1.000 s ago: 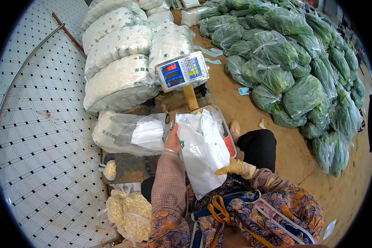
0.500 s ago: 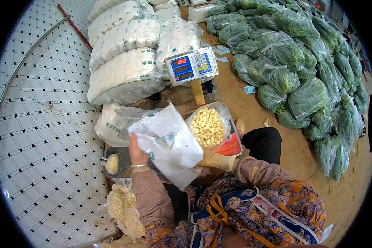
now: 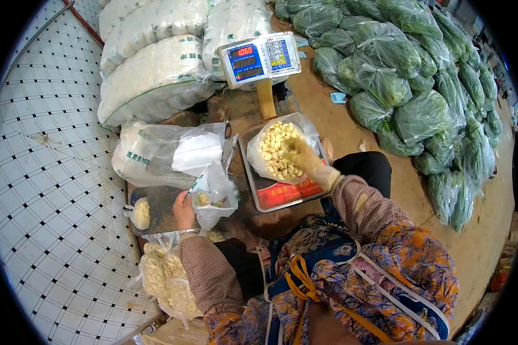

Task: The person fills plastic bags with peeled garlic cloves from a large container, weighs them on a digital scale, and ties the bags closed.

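Note:
My bare left hand [image 3: 183, 210] is closed on the edge of a small white plastic bag [image 3: 218, 213], whose mouth gapes upward. A few pale pieces show inside it. To the right, an open clear plastic bag of peeled garlic cloves [image 3: 278, 142] rests on the pan of a scale [image 3: 252, 199]. My right hand [image 3: 305, 161], in a pale yellowish glove, reaches over the right side of the cloves. Its fingers are blurred among them, so their grip cannot be made out. The scale's display head [image 3: 259, 59] stands on a yellowish post behind the pan.
Large white packed sacks [image 3: 161, 75] are stacked at the far left. A clear bag with white contents [image 3: 155, 152] lies behind my left hand. Small filled bags [image 3: 166, 273] stand near left. Bagged green vegetables [image 3: 397, 98] heap up on the right.
My right hand has let go of the white bag and moved onto the cloves. My left hand still holds the bag, now lower and upright with its mouth open. The view has shifted.

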The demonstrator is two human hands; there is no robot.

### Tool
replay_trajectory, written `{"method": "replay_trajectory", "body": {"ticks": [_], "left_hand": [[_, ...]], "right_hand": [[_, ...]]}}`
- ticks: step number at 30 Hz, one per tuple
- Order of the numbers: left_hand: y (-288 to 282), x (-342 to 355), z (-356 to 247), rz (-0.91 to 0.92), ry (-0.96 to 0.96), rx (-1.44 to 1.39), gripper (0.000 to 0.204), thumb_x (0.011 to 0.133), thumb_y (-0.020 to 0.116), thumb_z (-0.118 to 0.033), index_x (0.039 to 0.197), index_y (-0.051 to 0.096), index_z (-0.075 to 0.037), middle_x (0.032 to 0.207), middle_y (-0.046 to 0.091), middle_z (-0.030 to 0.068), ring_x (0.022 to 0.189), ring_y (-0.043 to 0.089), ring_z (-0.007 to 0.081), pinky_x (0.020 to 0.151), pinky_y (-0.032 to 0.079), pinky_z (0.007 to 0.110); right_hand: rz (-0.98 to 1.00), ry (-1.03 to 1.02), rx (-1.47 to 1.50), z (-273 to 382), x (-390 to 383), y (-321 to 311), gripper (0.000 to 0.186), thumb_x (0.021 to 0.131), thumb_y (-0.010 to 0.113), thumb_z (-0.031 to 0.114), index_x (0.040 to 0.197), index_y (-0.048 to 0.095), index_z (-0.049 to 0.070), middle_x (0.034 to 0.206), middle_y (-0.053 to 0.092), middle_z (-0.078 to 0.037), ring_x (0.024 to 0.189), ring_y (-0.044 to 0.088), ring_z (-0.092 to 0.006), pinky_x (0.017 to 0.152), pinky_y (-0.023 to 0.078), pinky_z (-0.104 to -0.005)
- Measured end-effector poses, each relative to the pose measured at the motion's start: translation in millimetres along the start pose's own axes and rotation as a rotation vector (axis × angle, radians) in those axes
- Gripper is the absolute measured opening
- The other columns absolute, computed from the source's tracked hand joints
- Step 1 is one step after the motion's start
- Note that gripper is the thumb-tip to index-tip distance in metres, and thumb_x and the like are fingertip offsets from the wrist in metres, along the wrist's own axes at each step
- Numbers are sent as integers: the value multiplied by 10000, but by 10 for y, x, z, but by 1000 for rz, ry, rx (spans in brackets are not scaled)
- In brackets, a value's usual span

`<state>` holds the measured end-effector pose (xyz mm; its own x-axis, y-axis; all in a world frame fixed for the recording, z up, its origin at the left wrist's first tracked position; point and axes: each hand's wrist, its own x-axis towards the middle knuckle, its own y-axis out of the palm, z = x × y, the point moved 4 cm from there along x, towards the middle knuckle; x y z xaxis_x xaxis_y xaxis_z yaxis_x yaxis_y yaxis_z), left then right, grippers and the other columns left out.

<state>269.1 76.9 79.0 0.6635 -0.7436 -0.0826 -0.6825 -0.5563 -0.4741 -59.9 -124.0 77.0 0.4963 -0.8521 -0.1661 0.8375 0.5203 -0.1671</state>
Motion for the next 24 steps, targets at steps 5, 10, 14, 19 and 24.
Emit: {"method": "replay_trajectory", "body": {"ticks": [5, 10, 14, 19, 24], "left_hand": [[19, 79, -60, -125, 212, 344, 238, 717, 568, -104, 936, 549, -13, 850, 559, 151, 799, 535, 270, 712, 411, 341], [-35, 91, -174, -210, 175, 560, 227, 672, 625, -172, 798, 532, -8, 778, 519, 168, 748, 499, 331, 649, 398, 392], [-64, 56, -180, -260, 137, 538, 259, 686, 614, -213, 682, 460, -5, 699, 498, 170, 669, 484, 337, 577, 376, 391], [-81, 41, -142, -253, 54, 513, 256, 711, 583, -219, 645, 441, -16, 607, 477, 155, 585, 476, 337, 531, 371, 389], [-4, -36, -364, -240, 265, 414, 223, 749, 536, -182, 645, 422, -20, 610, 449, 149, 593, 447, 328, 540, 353, 400]], "right_hand": [[-91, -217, -788, 109, 263, -81, 637, 611, 675, 258, 1141, 407, 28, 1065, 464, -217, 982, 465, -316, 853, 370, -346], [16, -111, -1033, 22, 378, 240, 722, 563, 685, 353, 1164, 398, 74, 1114, 409, -251, 1024, 412, -385, 856, 357, -380], [14, -149, -1013, -155, 528, 142, 522, 619, 643, 313, 1051, 497, 58, 953, 497, -207, 909, 490, -342, 784, 397, -376], [-5, -44, -735, -307, 641, 20, 324, 668, 606, 245, 929, 570, 57, 872, 561, -182, 836, 541, -292, 728, 425, -336], [-151, -36, -691, -180, 633, -182, 262, 704, 588, 211, 935, 583, 86, 862, 595, -126, 777, 566, -258, 713, 442, -318]]}}
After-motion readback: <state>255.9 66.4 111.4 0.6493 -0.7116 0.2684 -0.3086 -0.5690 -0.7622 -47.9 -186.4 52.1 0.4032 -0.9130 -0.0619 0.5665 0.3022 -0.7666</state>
